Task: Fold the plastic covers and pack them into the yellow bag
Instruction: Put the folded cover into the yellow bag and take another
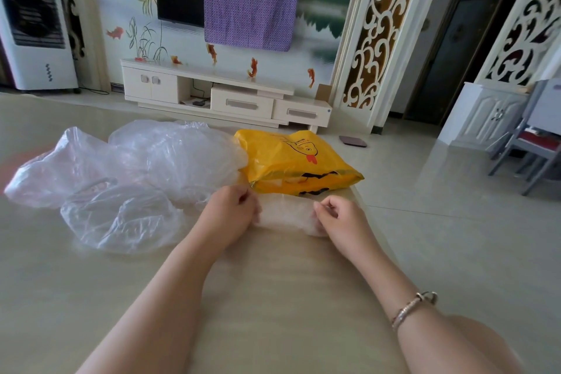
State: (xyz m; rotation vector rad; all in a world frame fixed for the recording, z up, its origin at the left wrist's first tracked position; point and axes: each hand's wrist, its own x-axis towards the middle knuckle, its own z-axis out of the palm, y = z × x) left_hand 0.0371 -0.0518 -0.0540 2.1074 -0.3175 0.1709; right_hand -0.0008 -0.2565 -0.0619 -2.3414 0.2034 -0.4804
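Head view, frame centre: left hand (232, 209) and right hand (335, 215), fingers curled, pinch the ends of a folded plastic cover (287, 214) on the worktop (273, 282) just below the yellow bag (291, 158), folding step apparently finishing, next likely bagging it, loose covers (136, 173) left.

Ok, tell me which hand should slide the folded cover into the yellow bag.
Probably the right hand: it pinches the folded cover's end beside the yellow bag. The left hand grips the other end, nearer the loose covers.
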